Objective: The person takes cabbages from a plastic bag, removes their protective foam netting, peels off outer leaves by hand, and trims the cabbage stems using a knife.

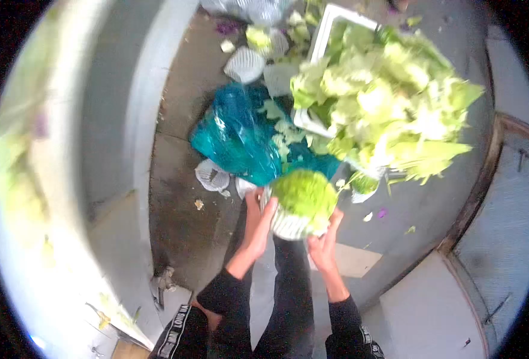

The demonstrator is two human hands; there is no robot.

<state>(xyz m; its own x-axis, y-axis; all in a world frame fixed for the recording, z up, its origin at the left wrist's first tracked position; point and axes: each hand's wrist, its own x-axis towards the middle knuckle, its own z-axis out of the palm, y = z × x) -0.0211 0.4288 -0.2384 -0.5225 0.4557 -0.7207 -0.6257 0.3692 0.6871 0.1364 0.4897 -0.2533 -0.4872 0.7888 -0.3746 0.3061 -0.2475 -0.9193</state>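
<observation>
A round head of lettuce [306, 194] is held up in front of my legs, its lower left side wrapped in a white foam net [288, 224]. My left hand [257, 222] grips the netted left side, thumb along the net. On the lower right, my right hand [325, 242] has its fingers closed at the lettuce's edge. Just beyond the lettuce, a teal plastic bag [237, 131] lies crumpled on the floor. To the upper right, a white crate [319, 42] is heaped with loose pale-green leaves [390, 96].
Loose foam nets [244, 64] and leaf scraps are scattered on the dark floor [177, 143]. Another net [212, 175] lies left of my hands. A pale curved wall or counter side [150, 78] runs along the left. White panels [432, 305] stand at the lower right.
</observation>
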